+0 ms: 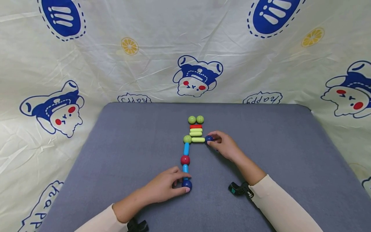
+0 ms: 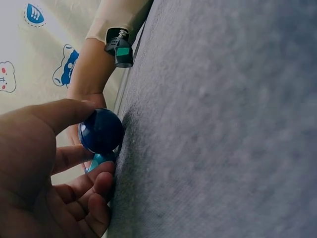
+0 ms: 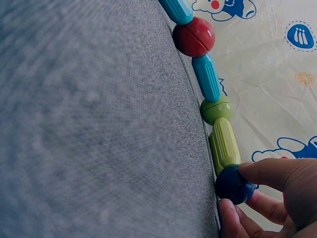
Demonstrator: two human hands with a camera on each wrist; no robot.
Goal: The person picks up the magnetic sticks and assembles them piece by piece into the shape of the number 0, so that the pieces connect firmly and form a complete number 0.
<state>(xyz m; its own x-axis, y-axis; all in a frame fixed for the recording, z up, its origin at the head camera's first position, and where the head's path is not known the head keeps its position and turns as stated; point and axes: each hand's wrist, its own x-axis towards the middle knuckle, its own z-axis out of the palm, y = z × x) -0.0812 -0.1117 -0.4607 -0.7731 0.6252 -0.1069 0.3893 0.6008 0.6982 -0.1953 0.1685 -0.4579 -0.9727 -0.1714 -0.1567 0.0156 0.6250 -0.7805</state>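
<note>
A chain of toy sticks and balls lies on the grey mat (image 1: 116, 154). My left hand (image 1: 181, 184) pinches the dark blue ball (image 1: 186, 184) (image 2: 101, 130) at the near end of the chain. From there a blue stick (image 1: 185, 168), a red ball (image 1: 185, 159) (image 3: 194, 36) and another blue stick (image 1: 186, 148) (image 3: 206, 77) run up to a green ball (image 1: 187, 139) (image 3: 216, 109). A light green stick (image 1: 198, 140) (image 3: 225, 144) leads right to a second dark blue ball (image 1: 209, 138) (image 3: 233, 184), which my right hand (image 1: 214, 141) (image 3: 247, 191) pinches.
Beyond the chain lie two stacked light green sticks (image 1: 195, 132), a red stick (image 1: 195, 126) and two green balls (image 1: 195, 119). A cartoon-print cloth (image 1: 185, 48) surrounds the mat on the back and sides. Wrist camera mounts (image 1: 240, 189) sit on both forearms.
</note>
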